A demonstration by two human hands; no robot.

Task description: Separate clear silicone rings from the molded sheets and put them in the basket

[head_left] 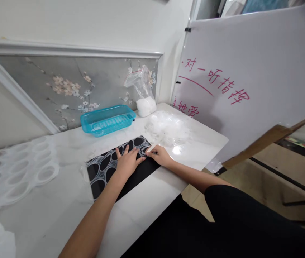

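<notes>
Hands both down on the black sheet [143,179]: the left hand [127,162] lies flat, fingers spread wide, while the right hand [159,155] pinches a white stick [151,147] at the sheet's far right end.

Now the big stuff: white counter [61,208] running right across, and rising beyond its right end, a whiteboard [270,61] with red characters, one line of them underlined. Along the wall we've got a grey panel [109,71], blossoms and thin branches all over it.

Over on the left, white netting [34,175] full of big round holes! Centre stage, that sheet, set at a slant on the counter: pale lines ring black ovals along its far side and left end, plain black nearest the person. Just past its far right corner, a shiny whitish heap [168,129] spreads out. Behind the sheet sits a blue tray [120,127], close to the panel, and just right of it, a clear bag [144,91], white stuff bulging at the bottom. Smallest of all, the stick, tilted up between thumb and fingers.
</notes>
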